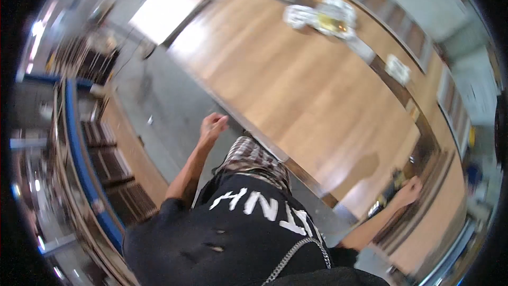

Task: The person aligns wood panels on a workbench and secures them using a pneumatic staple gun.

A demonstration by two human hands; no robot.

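My left hand (214,124) hangs beside the long edge of a large wooden panel (296,79), its fingers curled in and nothing visible in them. Over the panel's near right corner, my right hand (409,190) reaches out next to a dark tool with a shiny metal part (389,195). Motion blur smears the fingers there, so I cannot make out whether they grip the tool or only lie close to it.
Crumpled white wrapping with something yellow (332,20) lies at the panel's far edge, and a white crumpled piece (397,70) nearer. Long dark strips (423,201) lie at right. Left, across the grey floor (159,92), stands a blue-edged rack (79,153) with slatted stacks.
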